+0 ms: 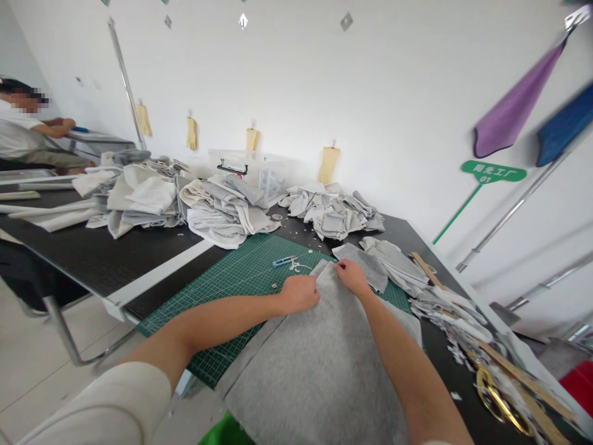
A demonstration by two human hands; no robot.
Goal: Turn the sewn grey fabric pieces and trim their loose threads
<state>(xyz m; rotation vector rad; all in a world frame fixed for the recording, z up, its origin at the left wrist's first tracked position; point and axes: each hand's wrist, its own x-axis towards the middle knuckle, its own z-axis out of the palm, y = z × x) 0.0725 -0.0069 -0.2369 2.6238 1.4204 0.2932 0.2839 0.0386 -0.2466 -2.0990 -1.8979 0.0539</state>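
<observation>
A large piece of grey fabric (319,364) hangs from both hands over the near side of the green cutting mat (245,266). My left hand (300,293) is closed on its left edge, near the top. At the upper right corner, my right hand (351,276) pinches the same fabric. Light blue thread snips (284,261) lie on the mat just beyond my left hand, beside white scraps (296,266). Another folded grey cloth (364,266) rests to the right of my right hand. The fabric hides the mat's front part.
Heaps of grey and white cloth (227,210) line the back of the black table (162,259), before a clear plastic box (273,173). Gold-handled scissors (498,395), wooden strips (523,377) and scraps lie at right. A person (28,130) sits at far left.
</observation>
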